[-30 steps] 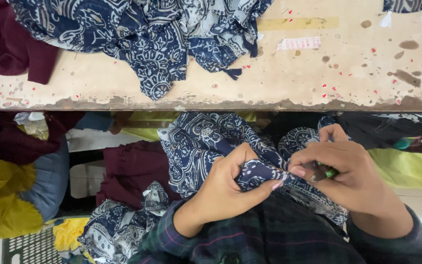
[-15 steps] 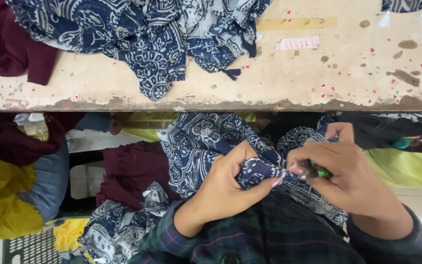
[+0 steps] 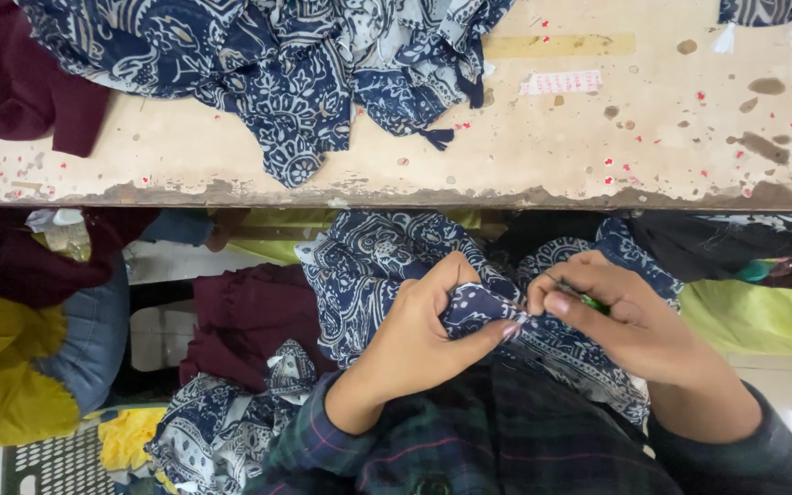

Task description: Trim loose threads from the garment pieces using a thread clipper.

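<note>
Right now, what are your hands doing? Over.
Left hand pinching blue patterned cloth. Right hand gripping a small green tool at the same fold. More cloth piled on the worn table; nothing blocking.

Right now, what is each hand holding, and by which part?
The left hand pinches a bunched fold of the blue patterned fabric. The right hand grips a small green tool, mostly hidden by its fingers, at that same fold.

Two hands, two patterned blue garments

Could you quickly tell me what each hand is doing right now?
Left hand: closed, pinching the blue patterned fabric.
Right hand: closed on a small green tool.
</note>
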